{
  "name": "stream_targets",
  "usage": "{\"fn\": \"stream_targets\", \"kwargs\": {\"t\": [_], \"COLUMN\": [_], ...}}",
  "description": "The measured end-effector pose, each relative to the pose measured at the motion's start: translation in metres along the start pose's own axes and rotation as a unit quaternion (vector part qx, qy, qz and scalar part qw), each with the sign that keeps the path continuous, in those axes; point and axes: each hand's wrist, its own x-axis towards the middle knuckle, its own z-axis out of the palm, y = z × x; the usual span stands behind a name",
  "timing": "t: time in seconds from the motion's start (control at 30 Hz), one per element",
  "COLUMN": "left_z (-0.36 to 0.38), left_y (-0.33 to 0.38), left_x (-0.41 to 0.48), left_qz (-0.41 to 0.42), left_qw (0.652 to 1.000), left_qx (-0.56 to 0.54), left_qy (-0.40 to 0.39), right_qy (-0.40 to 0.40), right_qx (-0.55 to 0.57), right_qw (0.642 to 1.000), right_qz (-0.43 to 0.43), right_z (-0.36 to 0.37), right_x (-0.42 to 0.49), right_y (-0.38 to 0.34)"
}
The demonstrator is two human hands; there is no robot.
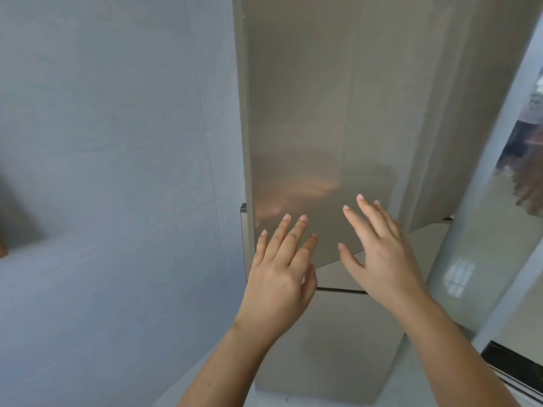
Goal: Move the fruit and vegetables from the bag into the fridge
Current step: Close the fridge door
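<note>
A tall beige fridge point(323, 98) fills the middle of the head view, its upper door swung slightly out from the body. Below it lies the lower door point(329, 348), with a dark gap between the two. My left hand point(282, 274) is raised in front of the upper door's lower left part, fingers straight and spread, holding nothing. My right hand point(382, 254) is beside it at the door's lower edge, fingers also straight and empty. Whether the fingertips touch the door I cannot tell. No bag, fruit or vegetables are in view.
A pale grey wall point(117, 171) stands close on the left of the fridge. On the right is a glass sliding door point(482, 259) with a dark floor track point(511, 365). Light floor shows at the bottom.
</note>
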Motion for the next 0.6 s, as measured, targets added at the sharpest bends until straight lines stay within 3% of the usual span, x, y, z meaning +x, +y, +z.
{"fn": "stream_targets", "kwargs": {"t": [0.6], "left_z": [0.125], "left_y": [-0.126], "left_x": [0.088], "left_qz": [-0.079], "left_qw": [0.994], "left_qx": [0.068], "left_qy": [-0.037], "right_qy": [-0.011], "right_qx": [0.006], "right_qw": [1.000], "right_qz": [-0.026], "right_z": [0.138], "right_x": [0.112], "right_y": [0.045]}}
